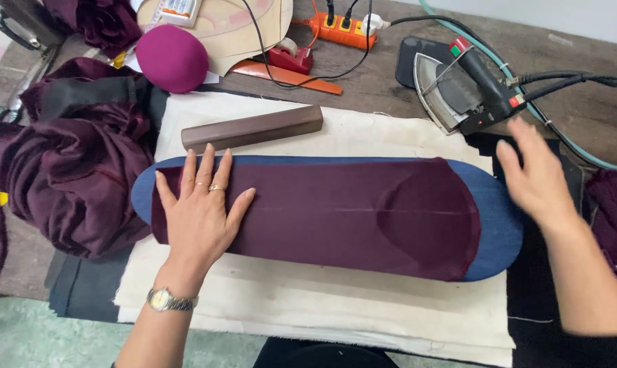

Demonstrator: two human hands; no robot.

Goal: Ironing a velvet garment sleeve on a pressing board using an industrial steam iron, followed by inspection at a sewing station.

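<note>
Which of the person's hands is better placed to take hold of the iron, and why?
Probably the right hand: it is open in the air right beside the iron. The left hand lies flat on the maroon fabric, far across the blue pressing board.

Single head-worn view, looking steeply down from close above the worktable (390, 82). It faces away from the wearer: forearms enter from the bottom edge, table's far side runs along the top.

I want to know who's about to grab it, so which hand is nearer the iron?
Right. The right hand hovers just below the iron; the left hand lies flat on the maroon cloth, far left.
</note>
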